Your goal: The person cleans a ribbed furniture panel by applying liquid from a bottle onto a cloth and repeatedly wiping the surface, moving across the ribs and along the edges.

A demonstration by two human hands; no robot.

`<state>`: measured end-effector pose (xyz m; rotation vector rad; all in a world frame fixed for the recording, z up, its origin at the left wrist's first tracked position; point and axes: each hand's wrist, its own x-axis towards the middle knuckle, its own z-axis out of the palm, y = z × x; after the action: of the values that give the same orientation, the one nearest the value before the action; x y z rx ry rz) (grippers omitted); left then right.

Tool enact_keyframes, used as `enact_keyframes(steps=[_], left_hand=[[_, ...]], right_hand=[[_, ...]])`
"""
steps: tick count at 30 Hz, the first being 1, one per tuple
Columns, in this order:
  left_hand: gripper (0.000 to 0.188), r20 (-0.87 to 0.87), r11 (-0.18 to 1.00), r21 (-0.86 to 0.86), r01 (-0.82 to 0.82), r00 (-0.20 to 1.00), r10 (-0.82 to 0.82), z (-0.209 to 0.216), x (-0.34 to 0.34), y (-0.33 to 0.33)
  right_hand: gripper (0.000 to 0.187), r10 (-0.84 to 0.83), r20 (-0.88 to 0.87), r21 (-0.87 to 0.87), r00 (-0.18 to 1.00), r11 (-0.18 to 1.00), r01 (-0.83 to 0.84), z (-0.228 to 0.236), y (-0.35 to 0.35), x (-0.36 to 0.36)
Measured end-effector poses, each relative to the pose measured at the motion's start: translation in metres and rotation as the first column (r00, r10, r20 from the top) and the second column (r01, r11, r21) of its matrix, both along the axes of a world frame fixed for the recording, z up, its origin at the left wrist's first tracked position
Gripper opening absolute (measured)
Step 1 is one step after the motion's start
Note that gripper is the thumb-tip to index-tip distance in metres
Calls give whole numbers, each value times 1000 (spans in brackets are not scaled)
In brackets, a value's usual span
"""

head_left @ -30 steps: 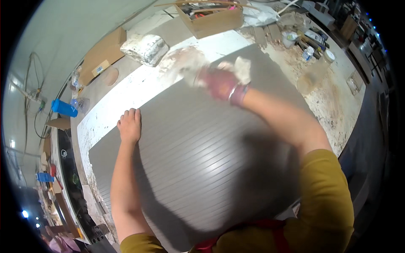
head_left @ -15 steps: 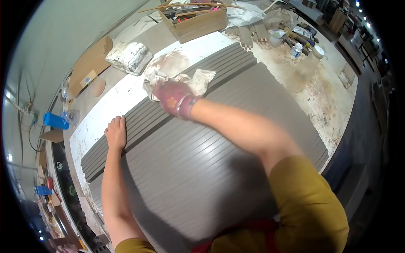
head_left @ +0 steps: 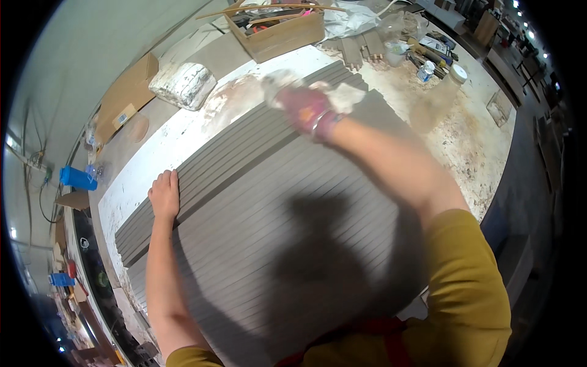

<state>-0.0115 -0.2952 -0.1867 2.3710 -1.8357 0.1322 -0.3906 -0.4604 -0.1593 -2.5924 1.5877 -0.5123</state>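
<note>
My right hand [head_left: 304, 109], in a dark pink glove, grips a crumpled white cloth [head_left: 347, 98] and presses it onto the far strips. The hand and cloth are smeared by motion. Bare and flat, my left hand [head_left: 164, 194] lies over the left part of a row of grey-brown strips [head_left: 229, 144], its fingers stretched together toward their far edge. Nothing shows in that hand. Nearer to me lies a broad layer of the same grey-brown strips [head_left: 244, 244], packed side by side, with my shadow across it. A dark gap divides it from the far row.
Beyond the strips, the stained white table [head_left: 140, 153] holds a plastic-wrapped block [head_left: 183, 85] and a cardboard piece [head_left: 127, 98]. A box of tools [head_left: 278, 40] stands at the back. A cloudy bottle [head_left: 437, 101] and small bottle [head_left: 426, 71] are at right; a blue bottle [head_left: 78, 178] is far left.
My right hand has swept the cloth to the right and slightly away along the far strips. My left hand has stayed in place on the strips.
</note>
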Motion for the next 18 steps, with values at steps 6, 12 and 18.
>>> enact_keyframes(steps=[6,12,18], left_hand=[[38,-59,1000,17,14,998,-13,7,-10,-7],[37,-7,997,70,-14,1000,14,12,-17,-10],[37,13,1000,11,3,1000,-3,7,-11,-2]], right_hand=[[29,-234,59,16,970,972,234,-7,-63,-91],[26,-310,-23,-10,950,951,310,26,-86,-140],[35,170,20,-1,985,985,-170,-1,-32,-42]])
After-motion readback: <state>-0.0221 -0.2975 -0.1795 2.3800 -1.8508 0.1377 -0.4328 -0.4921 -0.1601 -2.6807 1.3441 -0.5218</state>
